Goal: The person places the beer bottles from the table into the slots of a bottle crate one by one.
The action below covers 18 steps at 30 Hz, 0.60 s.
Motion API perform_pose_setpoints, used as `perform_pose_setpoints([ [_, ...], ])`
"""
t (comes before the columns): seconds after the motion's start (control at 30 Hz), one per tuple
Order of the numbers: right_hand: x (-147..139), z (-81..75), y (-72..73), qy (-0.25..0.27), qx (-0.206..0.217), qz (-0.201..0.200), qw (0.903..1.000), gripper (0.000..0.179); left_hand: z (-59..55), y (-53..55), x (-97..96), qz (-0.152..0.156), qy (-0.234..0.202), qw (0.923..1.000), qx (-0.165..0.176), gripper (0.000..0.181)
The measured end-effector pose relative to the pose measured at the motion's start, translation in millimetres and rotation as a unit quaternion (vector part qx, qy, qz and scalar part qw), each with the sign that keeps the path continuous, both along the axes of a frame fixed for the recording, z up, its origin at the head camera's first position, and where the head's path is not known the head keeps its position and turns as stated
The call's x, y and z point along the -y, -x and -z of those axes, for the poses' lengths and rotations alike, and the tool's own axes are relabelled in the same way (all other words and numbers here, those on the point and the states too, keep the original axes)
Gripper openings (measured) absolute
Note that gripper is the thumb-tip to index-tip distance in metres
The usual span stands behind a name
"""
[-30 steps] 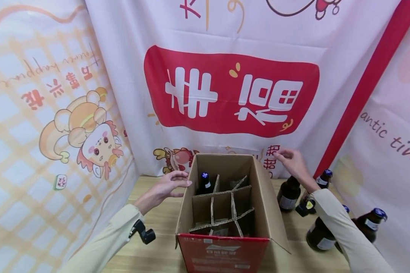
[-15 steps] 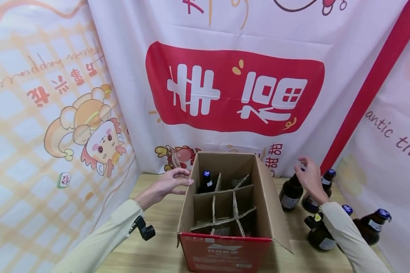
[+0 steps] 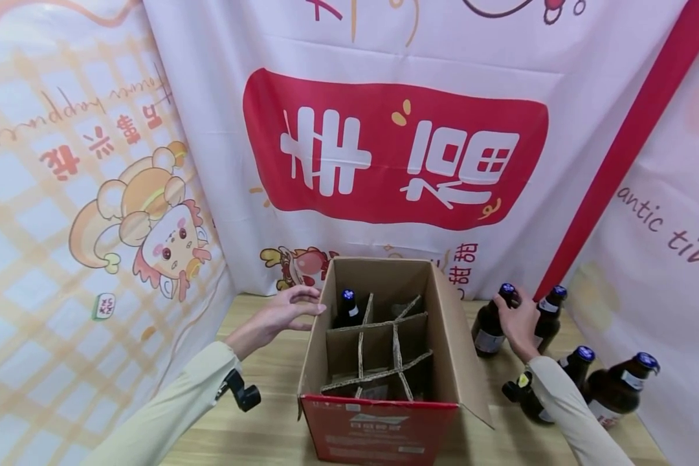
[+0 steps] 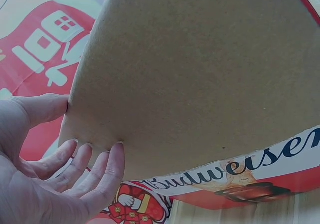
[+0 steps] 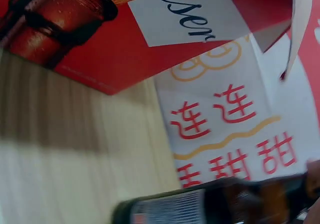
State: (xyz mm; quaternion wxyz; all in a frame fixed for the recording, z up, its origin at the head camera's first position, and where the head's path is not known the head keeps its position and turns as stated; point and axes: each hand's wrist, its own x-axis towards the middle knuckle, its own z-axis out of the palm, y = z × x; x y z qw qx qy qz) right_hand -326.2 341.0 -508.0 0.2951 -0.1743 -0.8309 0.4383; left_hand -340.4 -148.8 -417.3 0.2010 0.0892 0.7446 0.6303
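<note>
A red Budweiser carton (image 3: 378, 430) stands with its top open, cardboard dividers inside it. One dark beer bottle (image 3: 349, 313) with a blue cap sits in its far left compartment. Against the carton's left side rests my left hand (image 3: 276, 320); in the left wrist view its thumb and fingertips touch the bare cardboard flap (image 4: 190, 74) near its corner. Right of the carton, my right hand (image 3: 520, 323) holds the neck of a brown beer bottle (image 3: 488, 331) with a blue cap. That bottle (image 5: 172, 207) is blurred in the right wrist view, where most of the hand is out of frame.
More capped beer bottles stand at the right: one bottle (image 3: 550, 317) just behind the right hand, another (image 3: 575, 366) partly behind the forearm, and one (image 3: 617, 391) farther right. The carton's right flap (image 3: 472, 382) hangs outward. Printed cloth (image 3: 402, 58) encloses the wooden table (image 3: 268, 395).
The right hand has moved right and down from above the table behind the carton to the bottle's neck, and its fingers have taken hold. The left hand stays at the carton's side.
</note>
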Motion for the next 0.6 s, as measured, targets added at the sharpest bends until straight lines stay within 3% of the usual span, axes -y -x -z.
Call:
perform_pose_setpoints([
  [0.33, -6, 15.1, 9.6, -0.010, -0.094, 0.024, 0.9953, 0.026, -0.4, -0.2, 1.2, -0.003, -0.005, 1.0000, 0.003, 0.053],
  [0.47, -9, 4.6, 7.7, 0.013, -0.100, 0.028, 0.9945, 0.028, -0.7, -0.6, 2.5, -0.006, -0.009, 0.9999, 0.002, 0.052],
  [0.6, -13, -17.1, -2.1, 0.083, -0.055, 0.014, 0.9949, 0.040, -0.2, -0.1, 1.4, 0.000, -0.008, 1.0000, 0.004, 0.053],
])
